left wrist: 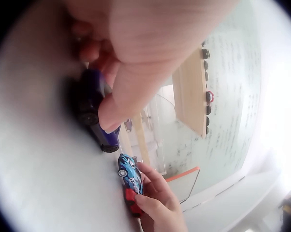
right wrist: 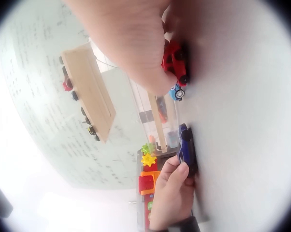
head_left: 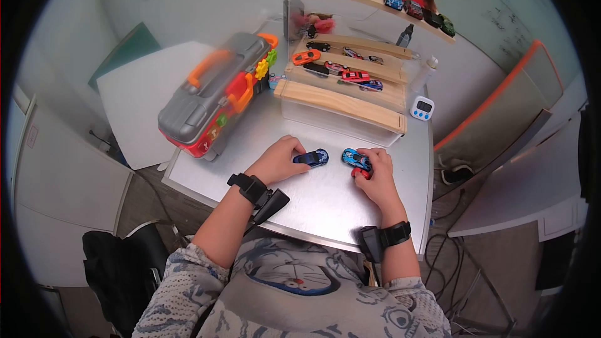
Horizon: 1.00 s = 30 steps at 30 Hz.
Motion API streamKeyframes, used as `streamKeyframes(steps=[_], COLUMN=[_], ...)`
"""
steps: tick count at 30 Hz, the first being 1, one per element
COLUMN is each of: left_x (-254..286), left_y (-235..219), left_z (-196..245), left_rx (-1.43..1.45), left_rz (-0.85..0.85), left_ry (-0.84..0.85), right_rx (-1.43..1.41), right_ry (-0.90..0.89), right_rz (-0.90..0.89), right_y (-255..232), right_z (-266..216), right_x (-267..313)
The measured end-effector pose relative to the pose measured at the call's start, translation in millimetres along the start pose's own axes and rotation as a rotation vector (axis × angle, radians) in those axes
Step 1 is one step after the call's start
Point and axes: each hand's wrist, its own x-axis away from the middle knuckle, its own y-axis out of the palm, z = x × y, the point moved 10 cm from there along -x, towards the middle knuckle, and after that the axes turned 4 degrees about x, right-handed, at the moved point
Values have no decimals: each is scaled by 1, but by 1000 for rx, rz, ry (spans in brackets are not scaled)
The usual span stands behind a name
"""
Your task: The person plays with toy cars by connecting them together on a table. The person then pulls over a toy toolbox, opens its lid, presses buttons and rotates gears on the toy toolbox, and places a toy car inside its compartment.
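Note:
On the metal-topped table, my left hand (head_left: 275, 159) pinches a dark blue toy car (head_left: 315, 158) between thumb and fingers. The left wrist view shows the thumb pressed to the side of this car (left wrist: 93, 99), its wheels by the tabletop. To the right, my right hand (head_left: 380, 176) grips a red toy car (head_left: 360, 174), partly hidden under the thumb and fingers. A light blue patterned toy car (head_left: 356, 158) sits right ahead of the red one, and the right fingers run along its side. The two hands face each other with a short gap between the cars.
Behind the hands stands a clear box with wooden steps (head_left: 341, 103) bearing several toy cars. A grey toy toolbox (head_left: 213, 94) is at the left; a white timer (head_left: 422, 108) and a pump bottle (head_left: 427, 70) are at the right. A higher shelf (head_left: 375, 5) holds dolls and cars.

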Motion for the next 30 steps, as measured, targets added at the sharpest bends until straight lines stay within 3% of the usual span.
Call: streamKeyframes(steps=[8, 16, 23, 24, 26, 30], left_x=[0, 1, -2, -2, -2, -15], left_y=[-2, -2, 0, 3, -1, 14], left_z=[-1, -3, 0, 3, 16, 30], left_rx=[26, 44, -34, -36, -125, -171], left_rz=[26, 20, 13, 0, 133, 78], left_ry=[-12, -14, -24, -18, 41, 124], right_rx=[56, 206, 230, 225, 228, 297], right_ry=[-48, 104, 88, 62, 42, 41], right_rz=[80, 144, 288, 291, 264, 192], right_y=[-7, -20, -36, -35, -29, -15], right_z=[-3, 15, 7, 3, -2, -14], right_x=[1, 1, 2, 2, 0, -4])
